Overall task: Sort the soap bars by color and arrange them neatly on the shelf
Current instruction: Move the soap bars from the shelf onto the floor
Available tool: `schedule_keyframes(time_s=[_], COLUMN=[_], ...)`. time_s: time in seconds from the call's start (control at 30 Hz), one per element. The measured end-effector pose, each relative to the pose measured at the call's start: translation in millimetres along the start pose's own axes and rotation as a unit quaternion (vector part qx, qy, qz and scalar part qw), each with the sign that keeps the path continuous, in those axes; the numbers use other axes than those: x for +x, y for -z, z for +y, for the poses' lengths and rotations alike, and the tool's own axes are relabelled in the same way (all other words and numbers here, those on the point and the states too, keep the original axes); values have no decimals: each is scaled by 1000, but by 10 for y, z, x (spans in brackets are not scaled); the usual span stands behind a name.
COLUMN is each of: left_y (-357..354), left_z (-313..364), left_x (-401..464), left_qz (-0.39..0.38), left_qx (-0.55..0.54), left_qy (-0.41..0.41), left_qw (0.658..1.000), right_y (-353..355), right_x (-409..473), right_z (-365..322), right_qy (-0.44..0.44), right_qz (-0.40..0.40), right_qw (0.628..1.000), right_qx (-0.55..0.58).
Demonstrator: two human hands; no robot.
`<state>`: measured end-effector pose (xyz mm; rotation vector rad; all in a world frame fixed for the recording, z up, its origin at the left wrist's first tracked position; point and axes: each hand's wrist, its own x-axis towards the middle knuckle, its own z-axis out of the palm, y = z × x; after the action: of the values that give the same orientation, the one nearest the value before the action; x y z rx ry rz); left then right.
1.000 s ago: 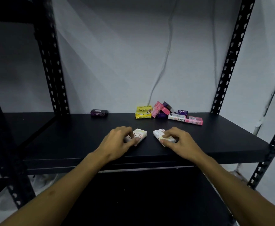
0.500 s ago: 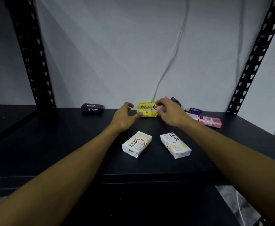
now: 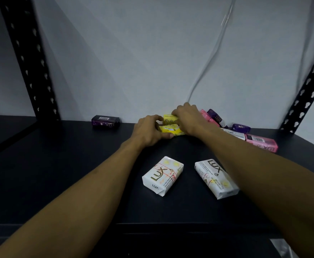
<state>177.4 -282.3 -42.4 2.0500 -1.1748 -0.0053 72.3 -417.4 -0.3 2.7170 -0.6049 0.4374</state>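
Now left hand (image 3: pixel 148 131) grips lower yellow soap bar (image 3: pixel 169 129); right hand (image 3: pixel 188 118) pinches upper yellow bar (image 3: pixel 169 119).

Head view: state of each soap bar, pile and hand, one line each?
Left hand: gripping lower yellow soap bar.
Right hand: gripping upper yellow soap bar.
Left white Lux bar: flat, free.
Right white Lux bar: flat, free.
Lone purple bar: flat, by the wall.
Pink and purple pile: unsorted, jumbled.
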Motion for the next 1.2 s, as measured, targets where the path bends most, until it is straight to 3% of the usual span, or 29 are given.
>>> schedule_keyframes(time_s=[0.13,0.23,0.4,0.53,0.73,0.83,0.93,1.07,1.2], left_y=[155,333,549,708,753,799,828,786,619], left_z=[14,67,137,298,534,646,725,871,956], left_x=[-158,-336,-729,-1232,-1777,-1824,-1763,-1643,-1629], left_qz=[13,30,60,95,48,1,-46,-122,-152], left_qx=[59,75,-30,-33,85,99,94,52,115], left_qy=[22,50,68,27,11,38,54,31,15], left_qw=[998,995,995,995,995,994,993,991,982], right_y=[229,558,892,963,845,886,985,996,1053], right_x=[-175,-562,-1481,-2000,-2205,-2269,-2343,-2383,-2333], right_z=[6,-36,-20,-55,-176,-247,-324,-461,-500], right_qy=[-50,-116,-209,-243,-318,-346,-314,-263,-240], right_qz=[86,123,46,10,39,63,73,28,-36], right_qw=[983,917,846,812,804,821,828,864,905], right_qx=[153,360,488,531,502,450,458,428,350])
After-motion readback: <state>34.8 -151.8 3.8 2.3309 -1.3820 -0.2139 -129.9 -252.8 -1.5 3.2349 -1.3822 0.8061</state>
